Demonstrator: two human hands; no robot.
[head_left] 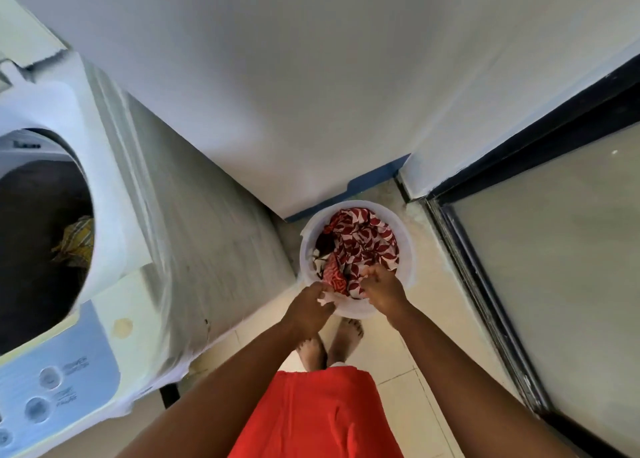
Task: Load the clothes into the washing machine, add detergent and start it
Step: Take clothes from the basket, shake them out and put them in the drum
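Red-and-white patterned clothes point(360, 243) heaped in a white bucket point(408, 250). Left hand point(308, 307) pinching white cloth at the near rim, right hand point(382, 286) gripping the patterned fabric.

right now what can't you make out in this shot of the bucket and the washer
Head view only:
- Bottom of the bucket: hidden under the clothes.
- Washer drum: dark and cut off by the left edge, only one yellow cloth shows.
- Button labels: blurred.
- Left hand and right hand fingertips: blurred.
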